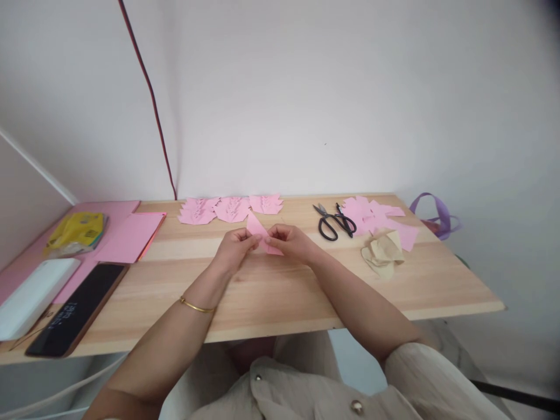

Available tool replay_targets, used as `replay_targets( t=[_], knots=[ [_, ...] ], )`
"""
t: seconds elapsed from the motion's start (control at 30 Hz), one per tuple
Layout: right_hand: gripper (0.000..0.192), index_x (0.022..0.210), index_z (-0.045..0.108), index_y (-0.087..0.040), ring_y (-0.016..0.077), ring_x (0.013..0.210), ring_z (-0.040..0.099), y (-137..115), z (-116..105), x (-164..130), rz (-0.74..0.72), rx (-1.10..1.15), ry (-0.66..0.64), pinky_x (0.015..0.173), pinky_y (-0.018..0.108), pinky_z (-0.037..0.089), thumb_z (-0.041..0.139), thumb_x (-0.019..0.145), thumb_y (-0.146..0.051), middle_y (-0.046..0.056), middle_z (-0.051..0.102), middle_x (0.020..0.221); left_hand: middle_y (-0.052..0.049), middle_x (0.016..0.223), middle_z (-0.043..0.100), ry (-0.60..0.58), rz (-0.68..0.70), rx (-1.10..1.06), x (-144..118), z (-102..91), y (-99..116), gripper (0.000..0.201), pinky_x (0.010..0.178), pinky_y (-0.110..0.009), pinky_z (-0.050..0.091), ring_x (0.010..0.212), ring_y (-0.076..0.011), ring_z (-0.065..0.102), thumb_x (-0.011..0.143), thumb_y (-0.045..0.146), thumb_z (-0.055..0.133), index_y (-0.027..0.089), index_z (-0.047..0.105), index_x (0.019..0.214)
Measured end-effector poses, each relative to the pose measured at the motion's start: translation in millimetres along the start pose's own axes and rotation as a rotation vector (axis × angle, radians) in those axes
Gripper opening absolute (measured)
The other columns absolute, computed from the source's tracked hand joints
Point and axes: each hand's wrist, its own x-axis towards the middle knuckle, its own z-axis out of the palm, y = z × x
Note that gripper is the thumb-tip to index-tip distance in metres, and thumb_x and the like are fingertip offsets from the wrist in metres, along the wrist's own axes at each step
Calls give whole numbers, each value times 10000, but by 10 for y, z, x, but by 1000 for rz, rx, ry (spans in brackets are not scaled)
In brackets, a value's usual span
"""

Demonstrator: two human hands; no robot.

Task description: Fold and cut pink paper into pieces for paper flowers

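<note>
Both hands pinch the pink paper piece [262, 236] mid-counter: left hand [234, 245] and right hand [291, 240] closed on opposite edges, steadying its fold; scissors [335, 221] lie right, within reach.

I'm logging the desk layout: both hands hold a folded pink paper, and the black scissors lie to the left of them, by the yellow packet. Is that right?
Not quite. In the head view the black scissors lie right of the hands, beside the pink scraps. Left hand and right hand do hold the folded pink paper.
</note>
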Motion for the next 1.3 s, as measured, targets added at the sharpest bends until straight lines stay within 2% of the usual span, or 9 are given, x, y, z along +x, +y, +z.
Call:
replay_targets(
  t=[0.17,0.3,0.7,1.07,1.3],
  knots=[
    [290,742,575,-162,90,595,452,55,8,22,-61,-44,75,564,224,356,586,766,-451,-17,527,665,27,535,522,-95,-59,-5,-23,2,3,277,518,-218,303,505,-73,428,642,374,724,130,597,611],
    [263,763,566,-160,87,558,445,72,8,29,-67,6,55,527,219,343,572,788,-422,-22,514,626,19,573,541,-161,-86,-30,-34,-2,-7,243,531,-213,311,538,-77,448,637,334,732,119,627,680],
    [273,750,558,-167,95,573,452,54,-2,26,-60,3,58,532,223,350,579,777,-438,-14,522,644,19,594,535,-133,-56,25,-16,-16,-97,249,525,-205,296,543,-77,438,651,332,721,114,657,752],
    [256,723,555,-158,94,605,431,12,-26,20,-104,-70,97,567,226,336,581,773,-408,-16,500,662,-14,615,587,-75,-39,-130,27,7,-75,255,562,-226,363,540,-85,478,686,372,696,122,649,667],
    [274,709,539,-162,90,582,418,4,-40,30,-80,0,112,537,221,324,592,764,-425,-20,488,641,-16,553,555,-116,-28,-232,22,25,-47,360,553,-241,377,519,-101,477,783,466,563,133,638,667]
  ],
)
